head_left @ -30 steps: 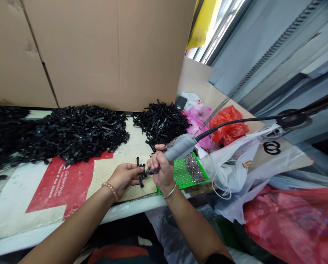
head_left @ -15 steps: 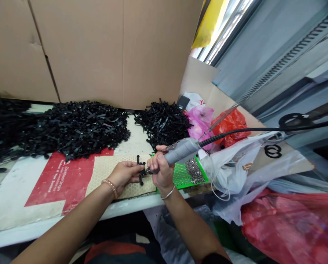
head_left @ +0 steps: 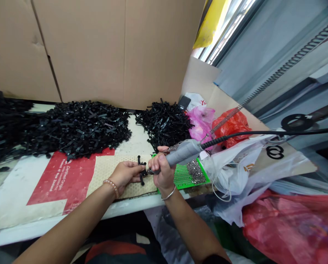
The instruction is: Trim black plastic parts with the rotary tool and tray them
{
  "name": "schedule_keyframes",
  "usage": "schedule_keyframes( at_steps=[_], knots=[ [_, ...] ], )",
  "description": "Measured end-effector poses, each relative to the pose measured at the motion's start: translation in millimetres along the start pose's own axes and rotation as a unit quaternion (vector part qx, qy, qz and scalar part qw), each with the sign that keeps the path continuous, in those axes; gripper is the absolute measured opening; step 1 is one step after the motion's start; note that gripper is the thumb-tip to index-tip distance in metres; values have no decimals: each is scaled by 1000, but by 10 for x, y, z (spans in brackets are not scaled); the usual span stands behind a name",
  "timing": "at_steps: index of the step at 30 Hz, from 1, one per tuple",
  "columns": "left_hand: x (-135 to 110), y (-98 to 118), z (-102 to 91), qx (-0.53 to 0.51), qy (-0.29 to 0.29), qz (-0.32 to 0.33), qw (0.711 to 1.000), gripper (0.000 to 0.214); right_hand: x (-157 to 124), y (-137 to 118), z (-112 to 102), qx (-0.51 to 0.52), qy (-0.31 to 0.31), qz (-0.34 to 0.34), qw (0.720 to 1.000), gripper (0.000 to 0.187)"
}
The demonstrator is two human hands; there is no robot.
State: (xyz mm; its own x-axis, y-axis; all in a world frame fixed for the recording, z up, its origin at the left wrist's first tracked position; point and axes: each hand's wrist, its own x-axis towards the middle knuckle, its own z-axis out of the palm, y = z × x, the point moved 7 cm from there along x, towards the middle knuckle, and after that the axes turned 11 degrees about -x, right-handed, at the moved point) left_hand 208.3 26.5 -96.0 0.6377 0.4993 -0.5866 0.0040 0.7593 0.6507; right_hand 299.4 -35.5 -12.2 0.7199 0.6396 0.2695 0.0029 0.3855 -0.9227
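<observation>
My left hand pinches a small black plastic part with several arms, just above a tan textured mat. My right hand is wrapped round a grey electric screwdriver with a black cable at its rear. The tool's tip points left at the black part, close to it; whether they touch I cannot make out. Under and beside my right hand lies a green perforated tray, with many small metal screws heaped on its right side.
Large heaps of black parts lie at the left and back, with a smaller heap behind the tray. A coiled spring runs from the tool to the upper right. Cardboard stands behind; plastic bags crowd the right.
Both hands hold nearly the same pose. A slight gap now shows between the screwdriver's tip and the black part; the whole view has shifted slightly.
</observation>
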Motion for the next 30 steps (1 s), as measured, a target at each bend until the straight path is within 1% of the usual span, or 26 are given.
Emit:
schedule_keyframes(
  at_steps=[5,9,15,21,24,27,30],
  knots=[
    [-7,-2,-14,1,14,-2,1000,12,1,27,-15,0,8,6,1000,29],
    [-14,7,-6,0,16,1,1000,15,5,1,-28,9,12,1,1000,27],
    [4,-6,-18,0,15,4,1000,18,5,4,-37,0,25,6,1000,30],
    [15,-13,-27,-5,16,4,1000,17,1,33,-35,27,15,2,1000,25],
    [25,-23,-35,-6,17,2,1000,18,-4,33,-35,23,12,-3,1000,24],
    [42,-35,-35,1,5,2,1000,17,-10,32,-15,20,3,-7,1000,23],
    [54,-40,-37,1,-6,4,1000,23,-16,38,0,14,-2,-7,1000,24]
  ],
)
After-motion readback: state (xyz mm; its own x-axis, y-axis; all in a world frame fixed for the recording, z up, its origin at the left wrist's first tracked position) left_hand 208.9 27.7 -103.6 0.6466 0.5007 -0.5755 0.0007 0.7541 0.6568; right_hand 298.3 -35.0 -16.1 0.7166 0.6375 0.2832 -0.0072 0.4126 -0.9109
